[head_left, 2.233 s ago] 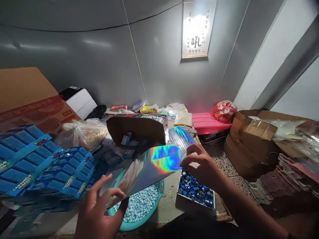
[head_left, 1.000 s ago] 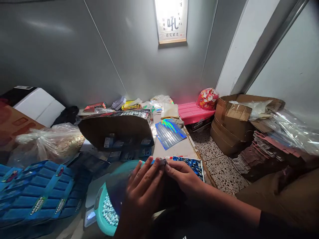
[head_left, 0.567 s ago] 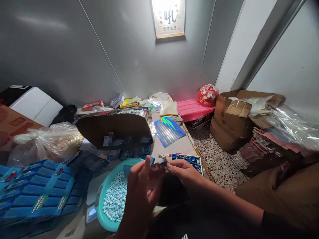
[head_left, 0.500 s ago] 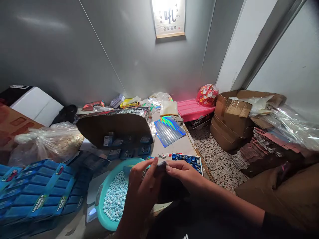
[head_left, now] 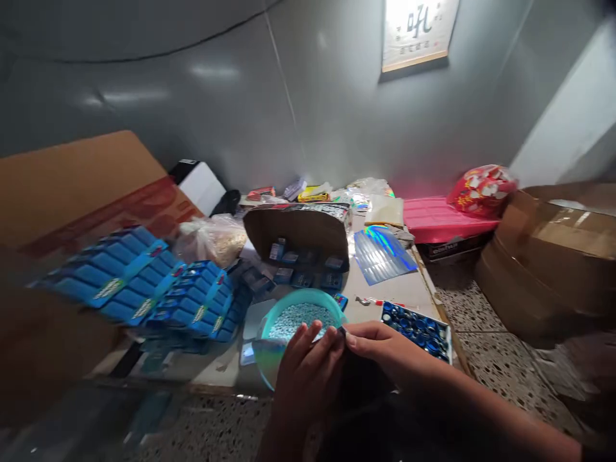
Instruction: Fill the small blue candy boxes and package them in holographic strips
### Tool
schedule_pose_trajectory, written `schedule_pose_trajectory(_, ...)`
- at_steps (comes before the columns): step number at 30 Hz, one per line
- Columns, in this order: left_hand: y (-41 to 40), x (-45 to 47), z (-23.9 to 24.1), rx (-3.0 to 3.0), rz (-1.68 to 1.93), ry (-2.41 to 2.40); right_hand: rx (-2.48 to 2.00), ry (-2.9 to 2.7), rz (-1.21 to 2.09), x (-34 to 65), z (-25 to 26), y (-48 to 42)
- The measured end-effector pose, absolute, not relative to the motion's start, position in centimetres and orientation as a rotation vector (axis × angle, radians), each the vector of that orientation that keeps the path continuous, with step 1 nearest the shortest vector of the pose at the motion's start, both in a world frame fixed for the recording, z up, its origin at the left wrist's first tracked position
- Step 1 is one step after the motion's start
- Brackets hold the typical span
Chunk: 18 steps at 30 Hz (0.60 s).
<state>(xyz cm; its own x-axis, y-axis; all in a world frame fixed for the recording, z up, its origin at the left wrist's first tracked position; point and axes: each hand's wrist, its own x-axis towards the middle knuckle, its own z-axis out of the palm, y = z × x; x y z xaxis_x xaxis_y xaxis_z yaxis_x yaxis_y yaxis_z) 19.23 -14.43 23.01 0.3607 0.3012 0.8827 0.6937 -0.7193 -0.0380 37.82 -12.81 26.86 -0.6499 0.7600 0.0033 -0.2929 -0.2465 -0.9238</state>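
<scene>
While the right hand (head_left: 385, 346) pinched a thin dark piece (head_left: 342, 330) between thumb and fingers, the left hand (head_left: 310, 369) met it there, presumably bracing; whether the left gripped could not be told. Translucent film (head_left: 268, 351) showed beside the left hand, before the teal bowl (head_left: 301, 295); any link to the piece unclear. Left fingers extended, back upward; right forearm (head_left: 462, 391) slanted in from lower right. White tray (head_left: 449, 346) stood near, likely for easy reach.

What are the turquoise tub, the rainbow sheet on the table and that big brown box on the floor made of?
Turquoise tub: probably smooth plastic, from its even colour and rounded rim. Rainbow sheet: seems glossy film or foil, I can't tell which; it throws coloured streaks. Brown box: looks like matte cardboard, with bent sides.
</scene>
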Motion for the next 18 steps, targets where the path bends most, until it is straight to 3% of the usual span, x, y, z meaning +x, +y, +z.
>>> schedule_pose_trajectory(6,-16.0,13.4,23.0,-2.272,-1.368,-0.886,-0.673,-1.103,2.094,32.1,25.9,-12.6)
schedule_pose_trajectory(10,-16.4,9.4,22.1,-2.410,-1.511,-0.852,-0.788,-0.969,2.017,27.8,25.1,-12.5)
schedule_pose_trajectory(14,-17.3,7.4,20.6,-2.523,-2.100,-1.027,-0.844,-0.845,1.936,25.3,24.1,-12.2)
schedule_pose_trajectory(18,-18.2,5.6,19.2,-2.041,-2.880,-1.720,-1.051,-0.863,1.749,25.8,21.0,-10.2)
